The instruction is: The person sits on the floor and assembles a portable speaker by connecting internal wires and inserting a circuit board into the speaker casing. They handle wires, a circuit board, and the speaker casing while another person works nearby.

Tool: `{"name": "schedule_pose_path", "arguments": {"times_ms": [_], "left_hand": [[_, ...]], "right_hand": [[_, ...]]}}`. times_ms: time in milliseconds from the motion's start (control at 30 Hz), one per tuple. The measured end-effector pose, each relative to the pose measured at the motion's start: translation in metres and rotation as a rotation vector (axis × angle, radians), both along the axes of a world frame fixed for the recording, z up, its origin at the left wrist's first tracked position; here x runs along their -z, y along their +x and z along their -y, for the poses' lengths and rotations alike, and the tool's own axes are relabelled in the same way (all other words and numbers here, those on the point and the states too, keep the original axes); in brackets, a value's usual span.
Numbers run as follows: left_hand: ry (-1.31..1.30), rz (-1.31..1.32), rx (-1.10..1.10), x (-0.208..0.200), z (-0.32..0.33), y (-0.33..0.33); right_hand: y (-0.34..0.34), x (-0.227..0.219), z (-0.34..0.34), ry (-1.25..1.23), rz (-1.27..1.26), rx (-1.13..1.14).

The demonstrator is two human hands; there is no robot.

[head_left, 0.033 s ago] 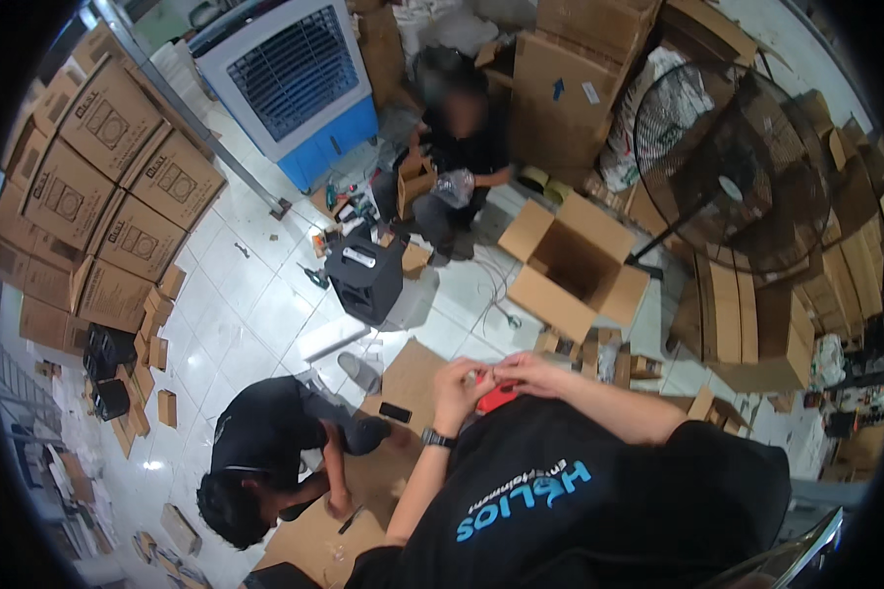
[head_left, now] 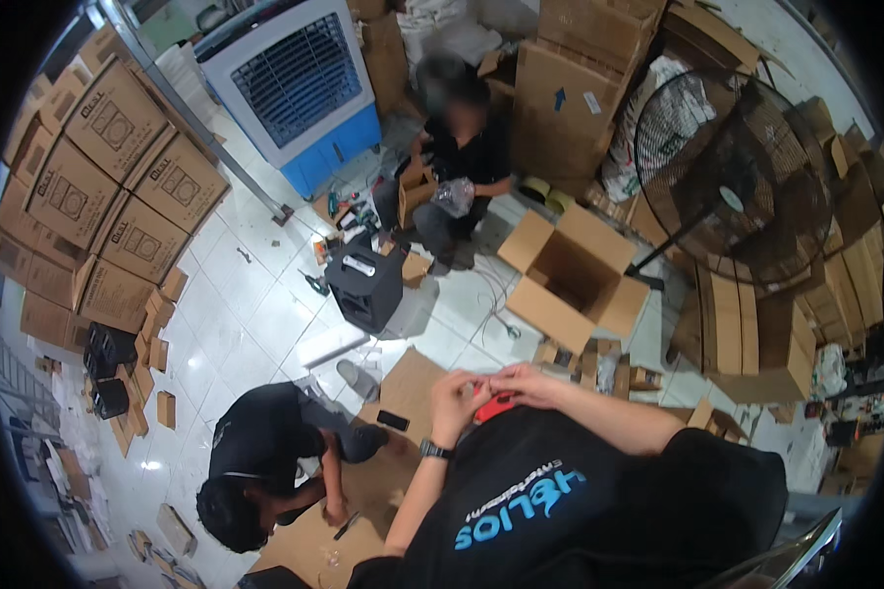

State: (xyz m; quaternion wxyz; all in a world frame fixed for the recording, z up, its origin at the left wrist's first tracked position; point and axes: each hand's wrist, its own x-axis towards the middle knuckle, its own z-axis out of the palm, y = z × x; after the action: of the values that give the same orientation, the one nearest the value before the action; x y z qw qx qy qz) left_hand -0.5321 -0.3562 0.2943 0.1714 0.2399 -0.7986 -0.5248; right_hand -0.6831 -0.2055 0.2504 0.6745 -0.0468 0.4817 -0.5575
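My left hand [head_left: 452,404], with a dark watch on its wrist, and my right hand [head_left: 530,384] meet in front of my black shirt. Their fingertips are pinched close together over a small red thing with dark patches [head_left: 493,403]. Fingers and shirt partly cover it, and its kind does not show. Whatever is between the very fingertips is too small to make out. Below on the floor, left of my left wrist, lies a flat black phone-like slab [head_left: 393,420] on a cardboard sheet [head_left: 403,381].
At lower left a co-worker [head_left: 265,452] bends over the cardboard. Another person [head_left: 457,147] crouches beyond a black speaker cabinet [head_left: 365,294]. An open carton [head_left: 535,304], a stand fan [head_left: 732,196], a blue-white air cooler [head_left: 309,98] and stacked boxes [head_left: 108,196] surround the tiled floor.
The view has shifted slightly. My hands stay together at the red thing, with small finger movements. The bending co-worker's hand is now closer to a thin dark item on the cardboard.
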Motion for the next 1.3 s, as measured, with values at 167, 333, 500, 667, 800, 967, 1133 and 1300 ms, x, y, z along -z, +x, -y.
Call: {"name": "schedule_pose_path", "arguments": {"times_ms": [167, 333, 500, 667, 800, 967, 1133, 1300], "left_hand": [[-0.045, 0.030, -0.152, 0.000, -0.034, -0.034], [0.165, -0.006, -0.171, -0.008, -0.078, -0.030], [0.272, -0.226, -0.210, 0.008, -0.094, 0.000], [0.021, -0.302, -0.469, 0.010, -0.090, 0.051], [-0.083, -0.221, -0.736, 0.012, -0.089, 0.097], [-0.045, -0.280, -0.883, 0.017, -0.093, 0.157], [0.025, -0.235, -0.988, 0.015, -0.103, 0.193], [0.186, -0.347, -1.277, 0.066, -0.126, 0.227]], "right_hand": [[-0.047, 0.018, -0.027, -0.003, 0.103, -0.119], [-0.062, 0.002, -0.042, -0.045, 0.137, -0.283], [-0.067, -0.003, -0.026, -0.152, 0.112, -0.464], [-0.032, -0.009, 0.019, -0.089, -0.049, -0.707], [0.023, -0.016, 0.050, 0.151, -0.410, -0.764], [0.088, -0.022, 0.076, 0.115, -0.182, -0.846], [0.122, -0.035, 0.107, 0.123, -0.260, -1.010], [0.148, -0.024, 0.136, -0.027, -0.353, -1.167]]}}
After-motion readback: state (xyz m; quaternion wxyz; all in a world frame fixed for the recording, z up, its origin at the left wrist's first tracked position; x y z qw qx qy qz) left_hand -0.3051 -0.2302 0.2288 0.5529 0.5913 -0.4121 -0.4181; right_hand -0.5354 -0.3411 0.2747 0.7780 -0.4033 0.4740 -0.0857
